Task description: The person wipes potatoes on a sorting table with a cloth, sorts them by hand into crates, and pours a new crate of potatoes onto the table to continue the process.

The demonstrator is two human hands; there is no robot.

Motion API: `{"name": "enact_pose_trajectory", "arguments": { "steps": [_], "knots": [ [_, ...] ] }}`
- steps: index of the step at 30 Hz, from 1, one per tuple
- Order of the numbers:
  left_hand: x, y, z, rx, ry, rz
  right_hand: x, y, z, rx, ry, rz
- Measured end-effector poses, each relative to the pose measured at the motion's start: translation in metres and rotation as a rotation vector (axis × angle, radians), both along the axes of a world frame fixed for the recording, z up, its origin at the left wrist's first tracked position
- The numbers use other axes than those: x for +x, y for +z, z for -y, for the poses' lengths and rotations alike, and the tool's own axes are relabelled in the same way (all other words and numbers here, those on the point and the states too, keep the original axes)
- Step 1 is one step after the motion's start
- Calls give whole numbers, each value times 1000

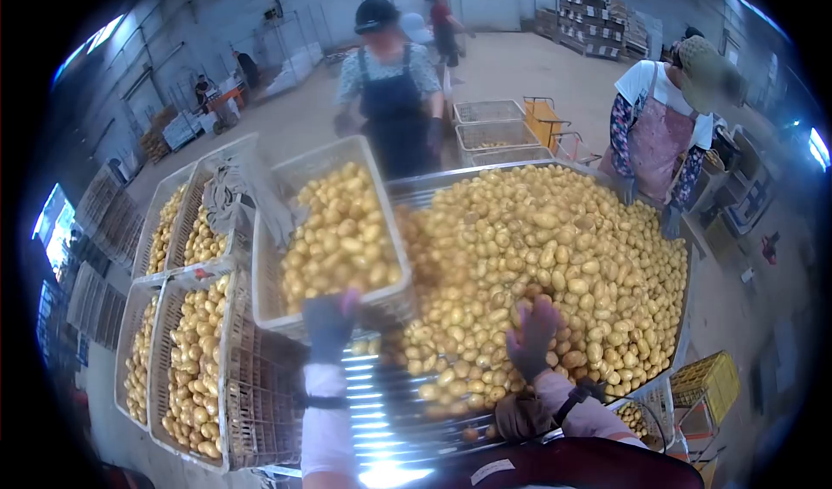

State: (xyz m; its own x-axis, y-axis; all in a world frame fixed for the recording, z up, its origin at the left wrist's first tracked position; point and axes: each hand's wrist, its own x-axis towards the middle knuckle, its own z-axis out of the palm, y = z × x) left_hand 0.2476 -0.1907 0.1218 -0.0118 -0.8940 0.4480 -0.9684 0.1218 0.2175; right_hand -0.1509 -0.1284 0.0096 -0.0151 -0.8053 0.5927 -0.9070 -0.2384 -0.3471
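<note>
My left hand (pixel 330 326), in a grey and purple glove, is at the near rim of a white plastic crate (pixel 394 303) full of potatoes, its fingers closed over the edge. The crate is blurred and sits tilted beside the heap. My right hand (pixel 533 340), gloved the same way, lies on the big heap of potatoes (pixel 555 237) with its fingers spread. Some dark, brownish potatoes lie just beyond its fingertips. Beneath, the metal slatted sorting table (pixel 368 428) shows bare shiny bars near me.
More crates of potatoes (pixel 227 385) stand at left, a grey cloth (pixel 227 196) over one. A person in dark overalls (pixel 388 99) stands opposite; another in a pink apron (pixel 656 133) has gloved hands at the heap's right edge. A yellow crate (pixel 706 381) is at lower right.
</note>
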Motion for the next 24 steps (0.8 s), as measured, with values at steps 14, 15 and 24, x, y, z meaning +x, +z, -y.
{"name": "enact_pose_trajectory", "arguments": {
  "steps": [14,15,24],
  "knots": [
    [20,-93,-172,-373,183,-530,295,161,81,480,915,-453],
    [31,-105,-183,-355,221,-555,305,158,94,569,924,-520],
    [64,-148,-167,-337,542,-694,310,184,125,1029,1193,-393]
  ]
}}
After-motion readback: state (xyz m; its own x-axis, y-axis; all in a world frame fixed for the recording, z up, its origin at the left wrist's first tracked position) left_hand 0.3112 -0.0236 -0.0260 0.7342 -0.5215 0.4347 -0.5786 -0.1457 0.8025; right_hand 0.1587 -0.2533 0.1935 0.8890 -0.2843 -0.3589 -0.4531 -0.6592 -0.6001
